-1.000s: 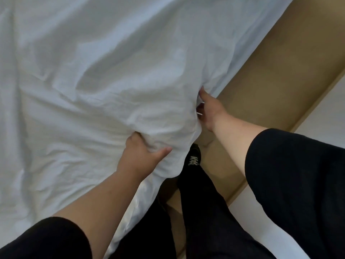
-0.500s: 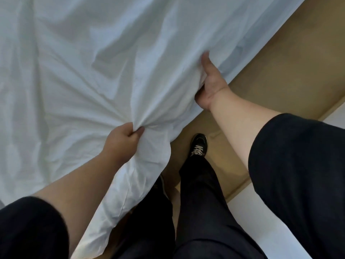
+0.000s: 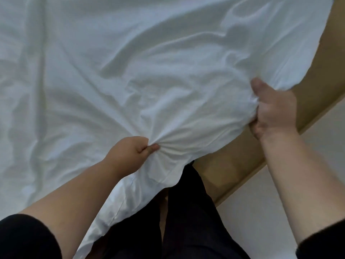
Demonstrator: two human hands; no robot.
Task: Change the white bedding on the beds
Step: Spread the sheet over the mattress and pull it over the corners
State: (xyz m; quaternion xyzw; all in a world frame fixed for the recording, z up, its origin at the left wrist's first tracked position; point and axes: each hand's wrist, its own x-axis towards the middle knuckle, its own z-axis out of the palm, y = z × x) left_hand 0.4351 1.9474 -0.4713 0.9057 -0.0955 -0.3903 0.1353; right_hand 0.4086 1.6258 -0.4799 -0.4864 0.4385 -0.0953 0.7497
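Note:
A wrinkled white sheet (image 3: pixel 130 62) covers the bed and fills most of the view. My left hand (image 3: pixel 128 152) pinches a bunch of the sheet near its lower edge, with creases fanning out from the grip. My right hand (image 3: pixel 274 111) grips a gathered fold of the sheet's right edge, thumb on top and fingers curled under the cloth. The sheet's lower edge hangs down in front of my legs.
A tan floor strip (image 3: pixel 233 165) runs diagonally along the bed's right side, bordered by a white wall (image 3: pixel 280 230) at the lower right. My legs in black trousers (image 3: pixel 186 212) stand close against the bed edge.
The sheet has been drawn toward me and to the right. My right hand moved right and down along the edge and now bunches the cloth. My left hand kept its pinch.

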